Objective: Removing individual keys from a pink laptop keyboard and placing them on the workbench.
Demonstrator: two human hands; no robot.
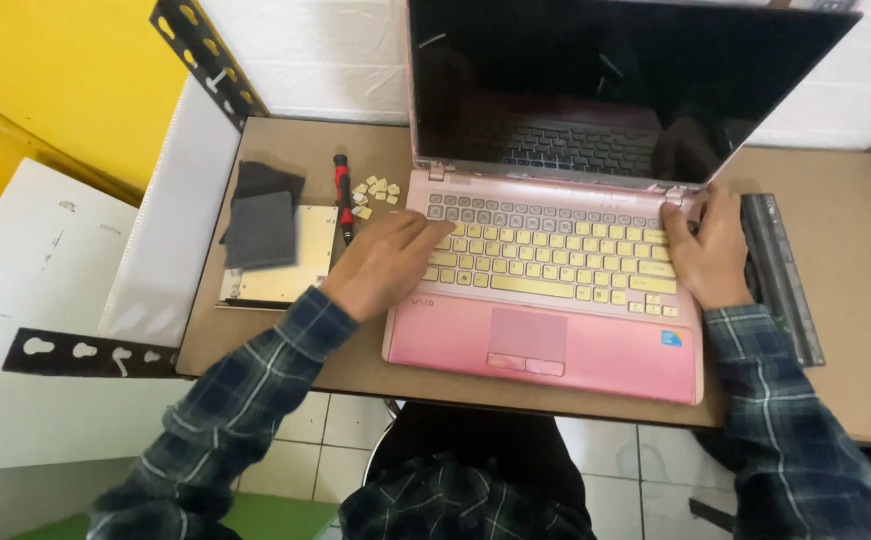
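As seen from the head view, a pink laptop (555,300) is set open on the brown desk (855,260), screen dark, w/ pale yellow keys on the keyboard (555,262). The left hand (380,265) is laid over the kbd's left edge; its fingers are loosely curled and spread on the keys, and nothing is seen gripped. The right hand (710,250) is placed at the upper right corner of the kbd, near the hinge; fingers are pressed down flat, approx. closed together, and whether a key is pinched under them cannot be told.

Progress, judged from layout: several loose keycaps (375,192) are piled on the desk just left of the laptop, beside a red-and-black screwdriver (342,195), so some key removal appears done. Most keys are seen in place on the kbd, so the bulk appears left. Gaps in the key rows cannot be made out at this res.

Further left, a flat metal drive unit (295,275) is laid on the desk w/ dark grey cloths (263,225) on top. A long dark battery pack (780,270) is lying right of the laptop, just beside the right wrist.
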